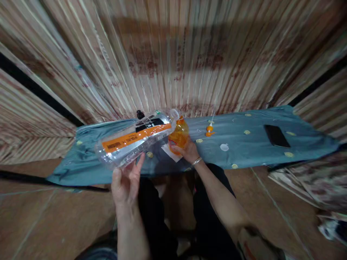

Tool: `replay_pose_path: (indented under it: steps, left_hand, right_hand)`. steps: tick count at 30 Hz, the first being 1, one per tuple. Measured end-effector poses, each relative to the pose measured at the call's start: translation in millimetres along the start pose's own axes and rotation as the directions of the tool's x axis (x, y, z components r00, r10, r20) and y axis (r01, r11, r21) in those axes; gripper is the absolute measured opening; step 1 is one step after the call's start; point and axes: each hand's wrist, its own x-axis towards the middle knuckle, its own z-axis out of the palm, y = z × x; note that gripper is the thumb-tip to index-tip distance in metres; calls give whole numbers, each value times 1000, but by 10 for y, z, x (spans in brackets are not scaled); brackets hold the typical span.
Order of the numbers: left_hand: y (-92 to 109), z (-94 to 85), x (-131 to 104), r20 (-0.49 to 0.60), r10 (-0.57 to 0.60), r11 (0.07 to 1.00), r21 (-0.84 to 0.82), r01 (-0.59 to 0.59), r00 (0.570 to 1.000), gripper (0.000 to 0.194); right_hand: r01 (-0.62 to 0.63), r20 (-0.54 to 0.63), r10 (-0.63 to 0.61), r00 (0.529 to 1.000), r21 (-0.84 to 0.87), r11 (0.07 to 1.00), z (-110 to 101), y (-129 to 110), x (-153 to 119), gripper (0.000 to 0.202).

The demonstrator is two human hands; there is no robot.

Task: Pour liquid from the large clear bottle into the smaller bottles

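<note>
As the left hand [127, 180] supports a large clear plastic bottle [135, 139] from below, fingers spread wide, its uncapped mouth tilts to the orange bottle [179, 135]. Orange bottle: neck open, by white paper [175, 156], right hand [188, 150] wrapped around it. Pump head [209, 132]: off, lying to its right. Liquid passing: cannot tell.

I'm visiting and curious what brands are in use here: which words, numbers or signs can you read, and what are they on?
No word or number reads clearly.
Large clear bottle: bold lettering, small print and a square code-like patch on its label, too blurred to read.
Orange bottle: a label partly behind the fingers, too small to read.
Patterned curtain: dark marks that may be writing, too blurred to tell.
</note>
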Motion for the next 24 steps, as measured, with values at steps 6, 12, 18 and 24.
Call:
replay_pose_path:
  steps: [6, 12, 18, 24]
  left_hand:
    - [-12, -16, 4, 12, 1, 1000, 1, -1, 1000, 59]
    - [-24, -27, 13, 8, -1, 1000, -3, 1, 1000, 63]
    - [-21, -29, 8, 3, 2, 1000, 1, -2, 1000, 64]
    - [-16, -27, 11, 17, 4, 1000, 2, -4, 1000, 62]
  right_hand:
    - [22, -19, -22, 1000, 0, 1000, 36, 49, 11, 63]
    - [17, -17, -16, 1000, 17, 1000, 28, 59, 6, 65]
    - [34, -32, -34, 999, 15, 999, 54, 82, 15, 63]
    - [33, -33, -33, 999, -7, 999, 67, 100, 22, 65]
